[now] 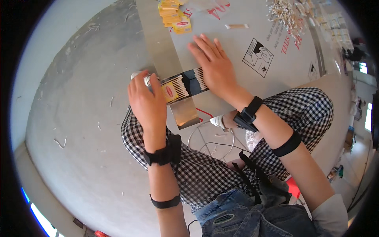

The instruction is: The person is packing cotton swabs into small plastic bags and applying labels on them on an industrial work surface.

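Note:
A dark narrow tray [192, 83] lies across the near edge of the sheet-covered table. In it are two groups of cotton swabs, one left [181, 87] and one right [200, 78], with a dark gap between. A yellow label card [170, 92] covers part of the left group. My left hand [147, 103] is at the tray's left end, its bent fingers and thumb apart and nothing seen between them. My right hand [216, 71] lies flat with fingers stretched out, its palm edge over the right group's ends. Whatever is under that palm is hidden.
Stacked yellow label cards [170, 14] lie at the far side. A few swabs [237, 26] rest beyond my right hand, and a big loose swab pile [286, 15] is at far right. A bare metal strip [185, 113] juts toward my knees. A round stool frame [211, 136] stands below.

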Demonstrator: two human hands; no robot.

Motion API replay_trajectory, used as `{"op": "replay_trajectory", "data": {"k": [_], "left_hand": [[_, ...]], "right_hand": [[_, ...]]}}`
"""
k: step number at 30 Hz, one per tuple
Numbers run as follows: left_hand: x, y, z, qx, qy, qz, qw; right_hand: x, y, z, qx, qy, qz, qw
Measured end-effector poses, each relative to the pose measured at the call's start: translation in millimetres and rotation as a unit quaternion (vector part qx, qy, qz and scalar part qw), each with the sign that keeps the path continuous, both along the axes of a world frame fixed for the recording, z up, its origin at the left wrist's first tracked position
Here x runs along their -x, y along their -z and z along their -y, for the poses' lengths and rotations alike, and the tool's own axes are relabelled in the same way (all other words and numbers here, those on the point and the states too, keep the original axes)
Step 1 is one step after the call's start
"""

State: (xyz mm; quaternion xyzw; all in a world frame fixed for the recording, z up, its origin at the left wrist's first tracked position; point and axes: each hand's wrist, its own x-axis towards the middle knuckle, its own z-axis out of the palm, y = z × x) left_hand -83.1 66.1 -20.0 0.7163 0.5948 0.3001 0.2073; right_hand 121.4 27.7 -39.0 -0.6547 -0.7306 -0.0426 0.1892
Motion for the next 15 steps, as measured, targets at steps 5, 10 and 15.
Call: {"op": "replay_trajectory", "data": {"k": [5,10,15], "left_hand": [[-12.8,13.4,-5.3,0.023,-0.034,-0.083,0.996],[-20.4,29.2,-4.8,0.053,-0.036,-0.003,0.998],[-28.5,36.6,-4.1,0.141,-0.041,0.094,0.985]], "right_hand": [[-1.4,2.3,-3.2,0.012,0.002,-0.061,0.998],[5.3,4.4,-4.2,0.017,0.015,-0.068,0.997],[11.9,8.2,-7.2,0.021,0.018,-0.075,0.997]]}}
